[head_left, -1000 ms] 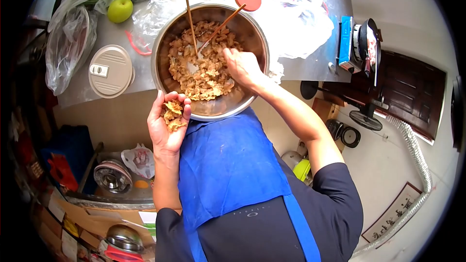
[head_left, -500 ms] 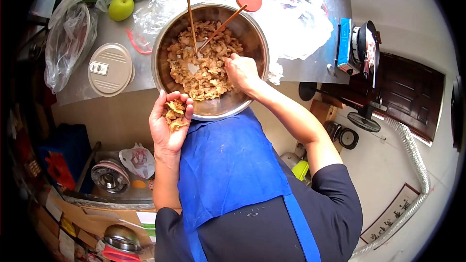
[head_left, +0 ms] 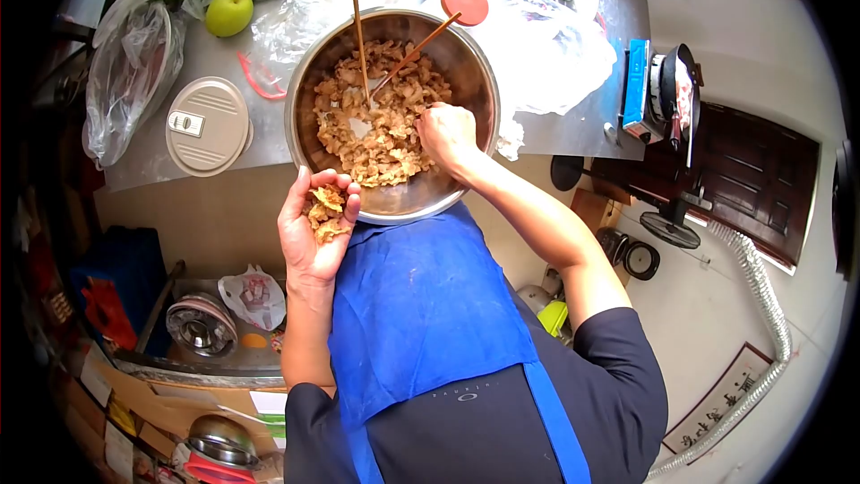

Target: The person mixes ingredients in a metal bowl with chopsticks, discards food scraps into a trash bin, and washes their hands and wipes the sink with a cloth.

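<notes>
Inside the metal bowl (head_left: 309,139) on the desk (head_left: 573,130): brown food pieces (head_left: 385,139), two chopsticks stuck in. Right hand (head_left: 450,136) in over the food, fingers curled; can't tell if gripping anything. Left hand (head_left: 313,229) by the near rim, palm up, fingers cupped around some pieces (head_left: 326,215).

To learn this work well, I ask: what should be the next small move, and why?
Perhaps the right hand should lift food toward the left hand: the right one curls at the food, and the left cups similar pieces beside the bowl.
</notes>
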{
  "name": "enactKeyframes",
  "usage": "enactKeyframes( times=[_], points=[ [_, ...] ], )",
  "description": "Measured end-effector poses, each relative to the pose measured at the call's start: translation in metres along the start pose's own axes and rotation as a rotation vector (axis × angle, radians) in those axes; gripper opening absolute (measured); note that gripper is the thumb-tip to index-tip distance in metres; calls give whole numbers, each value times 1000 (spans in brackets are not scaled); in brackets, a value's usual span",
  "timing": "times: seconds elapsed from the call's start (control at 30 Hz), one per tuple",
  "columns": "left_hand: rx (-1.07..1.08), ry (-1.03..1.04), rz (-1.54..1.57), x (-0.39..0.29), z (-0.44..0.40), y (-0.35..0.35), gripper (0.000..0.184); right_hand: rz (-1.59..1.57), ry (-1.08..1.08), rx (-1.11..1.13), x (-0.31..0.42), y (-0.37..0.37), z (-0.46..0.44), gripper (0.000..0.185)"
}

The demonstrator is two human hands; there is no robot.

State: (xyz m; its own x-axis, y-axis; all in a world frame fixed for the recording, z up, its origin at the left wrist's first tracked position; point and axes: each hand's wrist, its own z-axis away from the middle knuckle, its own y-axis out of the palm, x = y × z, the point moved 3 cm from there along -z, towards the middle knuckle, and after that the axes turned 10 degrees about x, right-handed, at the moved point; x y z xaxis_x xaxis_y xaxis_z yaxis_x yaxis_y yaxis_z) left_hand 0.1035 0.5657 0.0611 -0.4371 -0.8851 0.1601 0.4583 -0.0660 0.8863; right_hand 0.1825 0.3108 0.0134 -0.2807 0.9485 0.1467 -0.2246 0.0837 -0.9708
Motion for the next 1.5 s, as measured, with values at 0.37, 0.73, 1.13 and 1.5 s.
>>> enactKeyframes(
  times=[0.37, 0.73, 1.13, 1.5],
  points=[
    [6, 3, -20, -3, 3, 1, 33, 132, 48, 110, 9, 10, -9, 13],
    [-9, -19, -76, 4, -2, 6, 34, -536, 361, 236, -13, -48, -1, 23],
    [28, -190, -49, 32, -23, 0, 36, -605, -305, 31, 102, -134, 48, 17],
    [-16, -141, -6, 21, -10, 4, 36, -467, 14, -33, 45, -120, 42, 8]
  ],
)
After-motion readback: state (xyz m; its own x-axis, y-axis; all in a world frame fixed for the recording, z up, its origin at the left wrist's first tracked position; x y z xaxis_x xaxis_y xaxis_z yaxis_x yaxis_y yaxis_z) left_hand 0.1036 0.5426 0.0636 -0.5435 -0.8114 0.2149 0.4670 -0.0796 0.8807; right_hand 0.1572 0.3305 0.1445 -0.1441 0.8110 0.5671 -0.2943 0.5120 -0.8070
